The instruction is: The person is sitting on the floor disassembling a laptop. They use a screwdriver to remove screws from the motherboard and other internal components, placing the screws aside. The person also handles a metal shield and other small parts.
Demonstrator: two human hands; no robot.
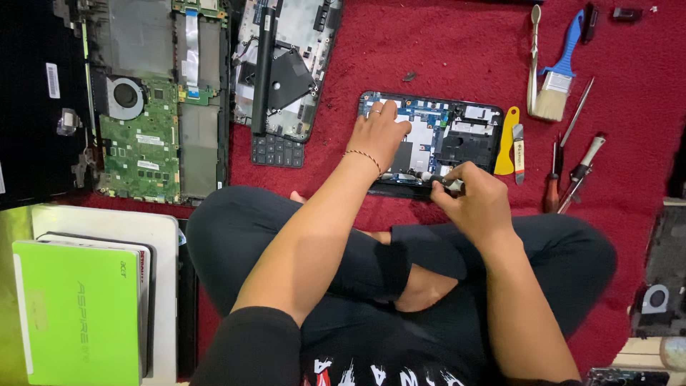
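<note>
A red carpet (443, 57) covered the floor, and the person sat cross-legged on it in black trousers. At ten o'clock from the hands lay a large opened laptop chassis (153, 100) with its green board and round fan exposed, and just to its right, at eleven o'clock, a grey laptop base (286, 71) rested tilted with a black bar across it. At eight o'clock a stack of closed laptops (93, 300) stood, a bright green one on top.

Directly ahead, at twelve o'clock from the lap, sat the small opened laptop (457, 139), its blue board and black parts showing. The left hand (379, 132) lay flat on the laptop's left half, fingers spread and pressing down, gripping nothing. The right hand (475, 196) was closed around a screwdriver (432, 177) at the laptop's near edge, the tip pointing toward nine o'clock.

At three o'clock from the laptop, just beside it, lay a yellow pry tool (507, 143). Further toward two o'clock lay a blue-handled paintbrush (557, 78), and at three o'clock several loose screwdrivers (572, 171) lay close together.
</note>
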